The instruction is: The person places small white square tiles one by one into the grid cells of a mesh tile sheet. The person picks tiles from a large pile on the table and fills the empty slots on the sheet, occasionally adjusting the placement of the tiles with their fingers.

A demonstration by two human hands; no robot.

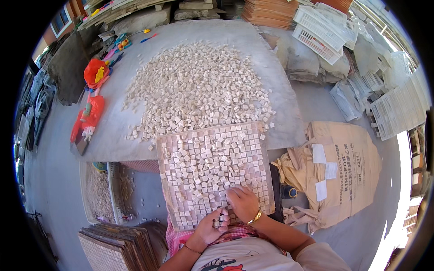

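A square gridded tray (270,189) rests tilted between my lap and the table edge. Small pale stone cubes fill many of its cells, and a loose heap of cubes (210,167) lies across its middle. At the tray's near edge my left hand (209,229) is cupped, its fingers curled around several stone cubes (218,221). Just right of it, my right hand (244,204) is bent down over the tray's lower cells with its fingers drawn together. What its fingertips hold, if anything, is hidden beneath the hand.
A wide pile of cubes (203,86) covers much of the grey table (285,117). Red toys (92,110) lie along its left edge. A plastic bin (113,194) and stacked trays (108,248) stand lower left. Right are a tan sack (357,180), a dark bottle (289,192) and white crates (318,34).
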